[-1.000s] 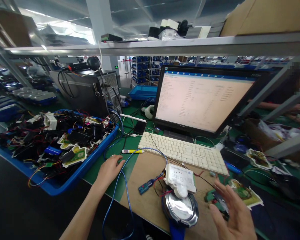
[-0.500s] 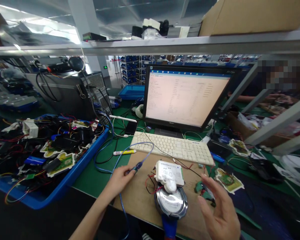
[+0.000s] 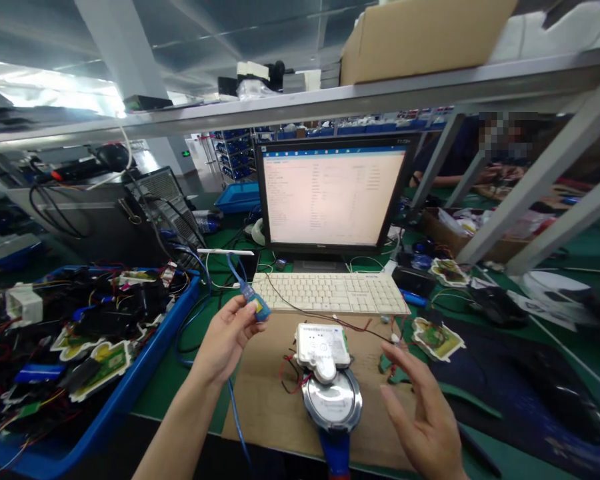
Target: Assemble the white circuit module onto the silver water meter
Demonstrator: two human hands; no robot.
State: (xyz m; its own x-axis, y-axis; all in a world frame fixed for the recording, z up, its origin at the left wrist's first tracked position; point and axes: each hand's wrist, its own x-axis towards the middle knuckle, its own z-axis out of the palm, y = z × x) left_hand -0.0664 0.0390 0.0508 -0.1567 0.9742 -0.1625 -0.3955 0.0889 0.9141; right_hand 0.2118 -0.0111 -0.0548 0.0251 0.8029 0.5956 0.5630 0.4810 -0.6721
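My left hand (image 3: 224, 343) pinches the blue connector block (image 3: 257, 303) at the end of a blue cable, above the left edge of a cardboard sheet (image 3: 260, 413). A yellow patch shows on the connector. My right hand (image 3: 425, 410) is open with fingers apart, beside a round meter (image 3: 334, 399) and touching nothing I can see. The meter has a silvery rim and a blue lower end. Against its upper side lies a white plastic module (image 3: 323, 348) with a printed label and red and black wires on its left.
Behind the cardboard are a white keyboard (image 3: 325, 293) and a lit monitor (image 3: 330, 193). A blue crate (image 3: 145, 360) of electronic parts stands left. Green-handled pliers (image 3: 467, 397), a circuit board (image 3: 437, 339) and a black mouse (image 3: 565, 393) lie right. A shelf (image 3: 205, 113) crosses above.
My left hand has lifted and turned the connector upward, towards the keyboard. My right hand stays open beside the meter. The head view has shifted to the right.
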